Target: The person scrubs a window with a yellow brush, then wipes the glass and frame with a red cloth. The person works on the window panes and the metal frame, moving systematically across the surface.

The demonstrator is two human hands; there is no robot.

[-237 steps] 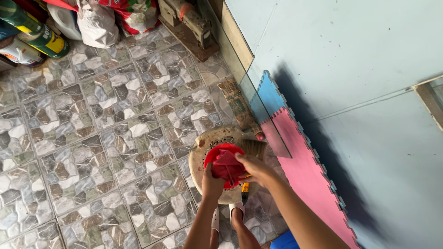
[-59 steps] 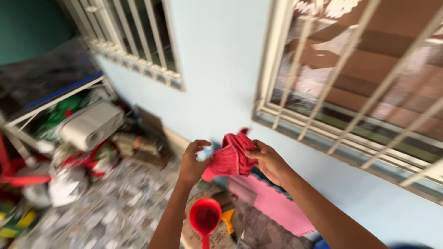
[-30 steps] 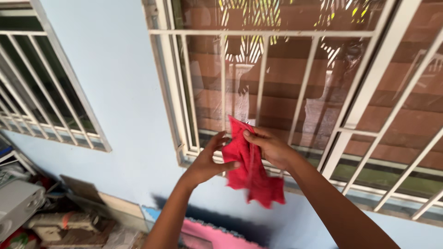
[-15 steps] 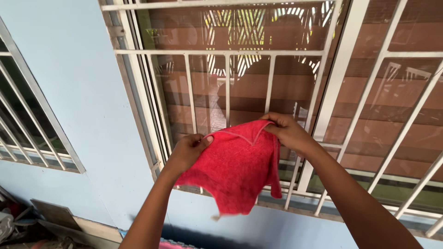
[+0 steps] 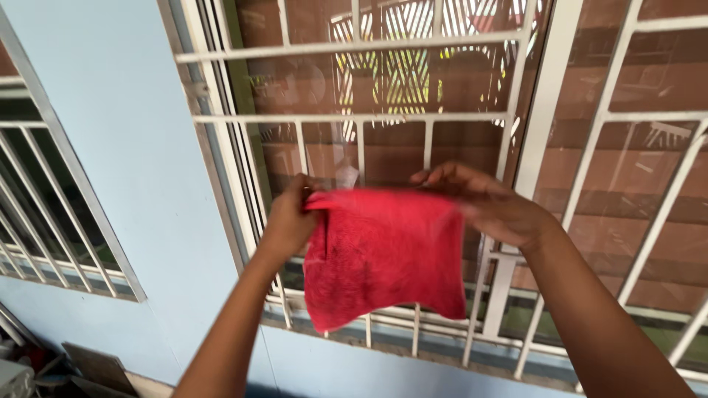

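Both hands hold a red cloth (image 5: 383, 258) stretched out before the barred window (image 5: 516, 110). The left hand (image 5: 289, 221) pinches its top left corner, the right hand (image 5: 490, 206) pinches the top right corner; the cloth hangs free below.

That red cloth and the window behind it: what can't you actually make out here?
- Head view: the red cloth hides part of the window grille behind it.
- Left hand: its fingertips are hidden behind the cloth's top corner.
- Right hand: blurred by motion, so its grip is unclear.
- Window glass: reflections mask what lies inside.
- Floor clutter: cut off by the bottom left corner.
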